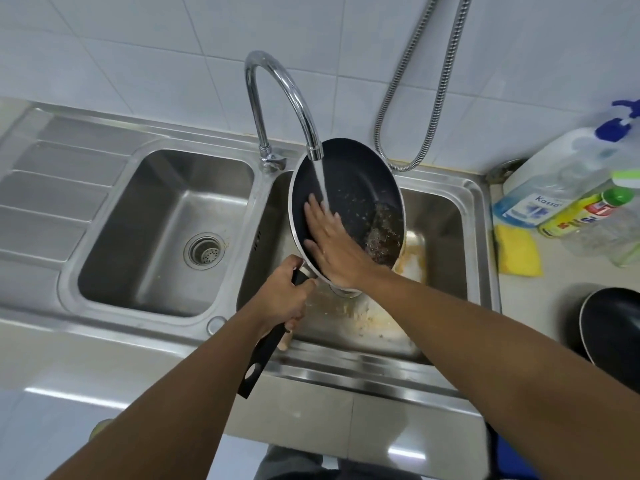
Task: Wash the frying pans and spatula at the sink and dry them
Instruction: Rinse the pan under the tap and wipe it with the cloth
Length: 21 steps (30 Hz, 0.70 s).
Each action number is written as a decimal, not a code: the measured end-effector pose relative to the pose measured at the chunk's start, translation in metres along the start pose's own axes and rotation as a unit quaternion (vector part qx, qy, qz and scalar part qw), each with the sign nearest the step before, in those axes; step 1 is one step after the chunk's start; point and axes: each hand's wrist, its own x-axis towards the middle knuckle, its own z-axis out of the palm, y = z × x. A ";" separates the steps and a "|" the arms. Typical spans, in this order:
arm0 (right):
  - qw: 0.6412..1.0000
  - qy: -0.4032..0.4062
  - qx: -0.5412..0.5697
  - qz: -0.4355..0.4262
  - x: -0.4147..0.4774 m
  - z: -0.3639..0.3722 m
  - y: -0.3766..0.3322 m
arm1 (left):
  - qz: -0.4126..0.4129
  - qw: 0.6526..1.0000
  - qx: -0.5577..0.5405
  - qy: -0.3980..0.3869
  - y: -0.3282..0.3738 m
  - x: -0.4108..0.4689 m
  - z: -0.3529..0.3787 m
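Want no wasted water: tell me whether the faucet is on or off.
On. A stream of water falls from the faucet into the tilted frying pan, beside the right hand.

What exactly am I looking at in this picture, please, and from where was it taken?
There is no machine here: a person wears a wide-angle camera on the head, so you look down along both forearms at a steel double sink.

The left hand grips the black handle of a frying pan, holding it tilted over the right basin. The right hand lies flat and open inside the pan, rubbing it under water running from the curved tap. Food scraps lie in the basin below.

On the counter to the right stand two soap bottles and a yellow sponge; a second dark pan sits at the right edge. The left basin holds only its drain. No spatula is in view.
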 end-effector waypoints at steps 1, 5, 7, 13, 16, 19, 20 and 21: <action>1.000 0.002 -0.009 -0.012 -0.001 -0.001 0.004 | 0.001 1.000 -0.002 -0.003 0.001 0.000 0.000; 0.998 0.026 -0.040 0.047 0.013 -0.013 0.018 | -0.006 1.000 -0.007 -0.004 0.002 0.002 -0.005; 0.978 0.047 0.059 0.195 0.028 -0.029 0.025 | -0.013 1.000 -0.005 -0.011 0.000 0.000 -0.007; 0.991 -0.030 0.080 0.100 0.017 -0.030 0.012 | -0.019 1.000 -0.007 -0.004 -0.003 -0.002 -0.002; 0.995 -0.055 0.083 0.029 -0.007 0.000 -0.010 | -0.012 1.000 -0.013 0.003 -0.002 0.000 0.001; 0.984 -0.051 0.151 0.076 -0.032 0.017 -0.005 | -0.019 0.999 -0.024 0.009 -0.001 0.000 0.003; 0.983 -0.040 0.158 0.088 -0.039 0.019 0.001 | -0.024 0.999 -0.029 0.014 -0.001 0.000 0.005; 0.984 -0.027 0.151 0.093 -0.045 0.021 0.007 | -0.028 0.999 -0.036 0.017 -0.001 0.001 0.007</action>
